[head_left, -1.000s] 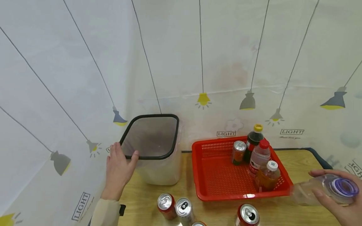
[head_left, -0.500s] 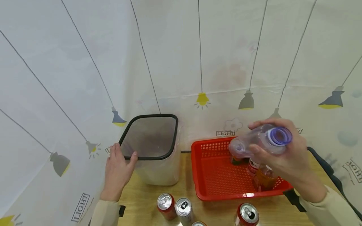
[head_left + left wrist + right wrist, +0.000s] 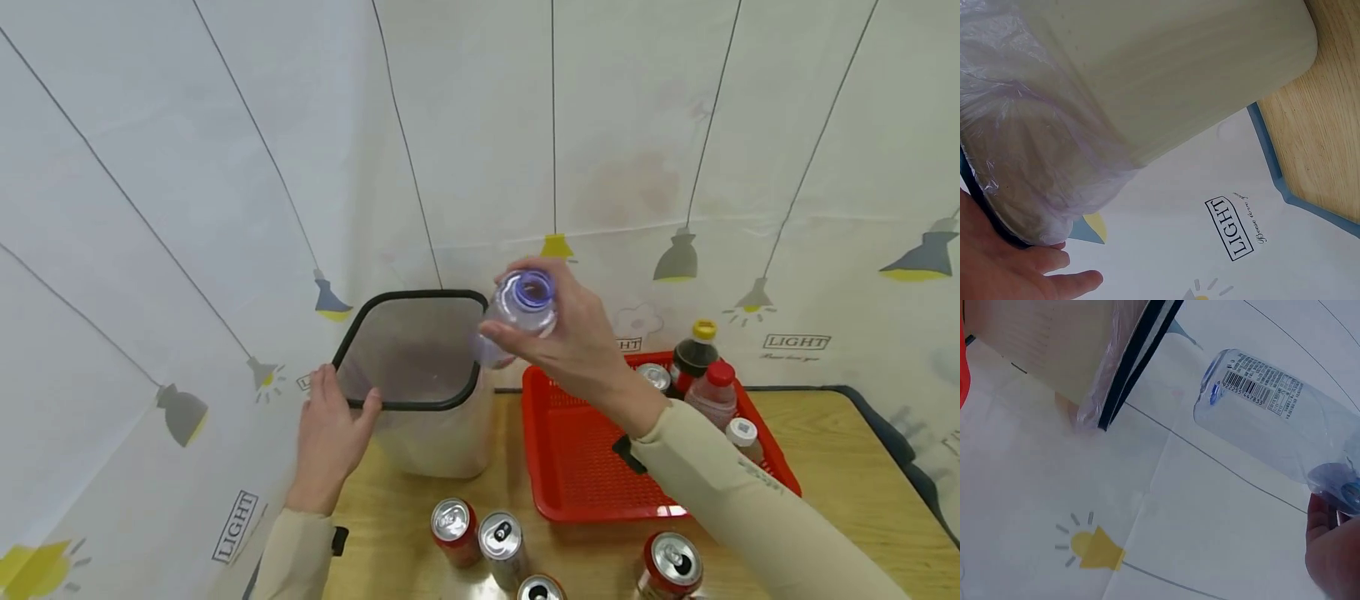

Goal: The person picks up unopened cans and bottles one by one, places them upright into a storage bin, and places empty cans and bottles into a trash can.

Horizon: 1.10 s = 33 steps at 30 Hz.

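My right hand (image 3: 588,350) grips a clear plastic bottle (image 3: 513,321) with a purple neck ring and no cap. The bottle is tilted, its mouth toward the head camera and its base beside the right rim of a translucent bin (image 3: 435,446). In the right wrist view, the bottle (image 3: 1266,415) shows a barcode and hangs apart from the black-edged bin. My left hand (image 3: 330,442) rests on the bin's near-left rim corner, fingers extended. A thin plastic liner (image 3: 1041,144) folds over the bin's edge in the left wrist view.
Right of the bin sits a red basket (image 3: 534,467) holding a can (image 3: 655,377), a yellow-capped dark bottle (image 3: 693,357), a red-capped bottle (image 3: 714,396) and a white-capped bottle (image 3: 742,433). Several cans stand in front, among them a red can (image 3: 455,533) and a silver can (image 3: 502,546).
My right hand has carried the clear bottle leftward from the far right, over the red basket, to the bin's right rim. The left hand stays on the rim; the head view shifts slightly.
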Each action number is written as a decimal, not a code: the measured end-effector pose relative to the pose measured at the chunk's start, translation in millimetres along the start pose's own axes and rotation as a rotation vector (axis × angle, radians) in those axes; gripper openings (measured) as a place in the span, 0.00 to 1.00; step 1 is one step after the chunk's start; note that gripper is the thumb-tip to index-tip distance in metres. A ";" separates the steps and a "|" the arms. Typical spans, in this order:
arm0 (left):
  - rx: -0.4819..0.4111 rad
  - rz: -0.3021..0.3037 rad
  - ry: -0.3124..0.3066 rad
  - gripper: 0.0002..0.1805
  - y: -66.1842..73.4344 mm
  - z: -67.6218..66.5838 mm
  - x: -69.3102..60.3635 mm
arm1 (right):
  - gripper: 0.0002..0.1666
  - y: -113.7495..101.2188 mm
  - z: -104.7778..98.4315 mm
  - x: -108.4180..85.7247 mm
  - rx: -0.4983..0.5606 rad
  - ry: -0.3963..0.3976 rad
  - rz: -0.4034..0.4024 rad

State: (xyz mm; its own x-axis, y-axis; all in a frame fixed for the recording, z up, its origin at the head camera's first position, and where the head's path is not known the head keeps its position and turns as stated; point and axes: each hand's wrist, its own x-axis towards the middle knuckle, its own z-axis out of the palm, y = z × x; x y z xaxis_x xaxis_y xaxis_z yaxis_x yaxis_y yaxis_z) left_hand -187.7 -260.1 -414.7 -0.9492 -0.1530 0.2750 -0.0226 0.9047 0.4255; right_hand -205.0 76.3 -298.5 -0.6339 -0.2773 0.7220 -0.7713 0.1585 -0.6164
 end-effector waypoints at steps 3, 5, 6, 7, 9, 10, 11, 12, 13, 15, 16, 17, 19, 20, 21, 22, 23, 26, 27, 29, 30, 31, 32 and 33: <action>-0.002 -0.006 -0.014 0.50 -0.3 -1.0 0.0 | 0.37 9.2 27.2 11.9 -0.007 -0.024 0.003; -0.001 -0.010 -0.019 0.50 0.2 -1.4 1.2 | 0.38 15.8 44.6 19.0 -0.014 -0.042 0.015; -0.001 -0.014 -0.023 0.51 0.7 -1.4 1.6 | 0.39 19.6 52.9 21.7 -0.021 -0.054 0.025; 0.000 -0.018 -0.027 0.51 1.1 -1.3 2.0 | 0.39 23.8 61.1 24.0 -0.033 -0.067 0.036; 0.003 -0.025 -0.032 0.50 1.8 -1.0 2.5 | 0.40 31.5 76.1 27.1 -0.059 -0.099 0.071; 0.005 -0.026 -0.033 0.50 2.2 -1.1 2.6 | 0.39 35.4 82.8 28.0 -0.071 -0.116 0.092; 0.006 -0.028 -0.034 0.51 2.6 -1.1 2.6 | 0.39 38.9 88.7 28.5 -0.094 -0.131 0.113; 0.008 -0.028 -0.034 0.51 2.8 -1.2 2.7 | 0.39 42.6 94.0 28.8 -0.111 -0.145 0.133; 0.009 -0.027 -0.032 0.51 3.0 -1.3 2.7 | 0.39 45.9 98.8 29.0 -0.130 -0.157 0.152; 0.008 -0.027 -0.027 0.51 2.8 -1.5 2.7 | 0.39 52.0 106.8 29.0 -0.153 -0.175 0.184; 0.007 -0.031 -0.027 0.51 2.4 -1.6 2.3 | 0.39 54.8 110.2 28.6 -0.166 -0.182 0.199; 0.006 -0.034 -0.028 0.51 1.9 -1.8 1.7 | 0.40 57.6 113.3 27.8 -0.175 -0.189 0.216; 0.005 -0.040 -0.031 0.51 1.5 -1.2 1.1 | 0.40 63.8 117.8 26.2 -0.188 -0.200 0.252; 0.004 -0.041 -0.031 0.51 1.8 -0.6 1.1 | 0.42 66.8 118.8 25.1 -0.192 -0.208 0.273; 0.004 -0.042 -0.030 0.51 2.0 0.3 1.0 | 0.43 69.5 119.6 23.8 -0.194 -0.218 0.298; 0.004 -0.042 -0.029 0.51 2.3 1.0 0.9 | 0.45 72.3 120.4 22.6 -0.196 -0.227 0.322; 0.004 -0.040 -0.025 0.51 2.5 1.7 0.9 | 0.47 74.9 120.9 21.4 -0.194 -0.236 0.345; 0.000 -0.034 -0.011 0.51 3.2 3.5 1.3 | 0.54 81.1 120.1 17.9 -0.186 -0.268 0.387; -0.002 -0.032 -0.006 0.51 3.4 3.8 1.5 | 0.55 82.8 119.0 17.0 -0.182 -0.280 0.391; -0.010 -0.033 0.001 0.51 3.2 3.3 1.7 | 0.55 86.2 115.3 14.8 -0.183 -0.298 0.383; -0.014 -0.036 0.000 0.51 2.9 2.9 1.7 | 0.54 87.3 112.7 13.6 -0.184 -0.306 0.379; -0.017 -0.038 -0.002 0.51 2.8 2.0 1.5 | 0.54 88.0 109.4 12.6 -0.185 -0.311 0.374; -0.018 -0.042 -0.006 0.51 2.2 1.0 1.4 | 0.53 88.1 105.9 11.9 -0.186 -0.317 0.370; -0.022 -0.048 -0.009 0.51 1.6 -0.3 1.3 | 0.52 88.0 101.9 11.3 -0.193 -0.320 0.365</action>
State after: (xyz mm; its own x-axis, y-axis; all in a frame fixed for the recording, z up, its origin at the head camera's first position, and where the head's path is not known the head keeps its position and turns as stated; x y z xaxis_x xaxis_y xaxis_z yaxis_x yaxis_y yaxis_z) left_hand -188.8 -259.0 -413.4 -0.9501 -0.1919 0.2460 -0.0609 0.8875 0.4568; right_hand -274.3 -9.5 -376.6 -0.8375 -0.4427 0.3204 -0.5192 0.4619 -0.7191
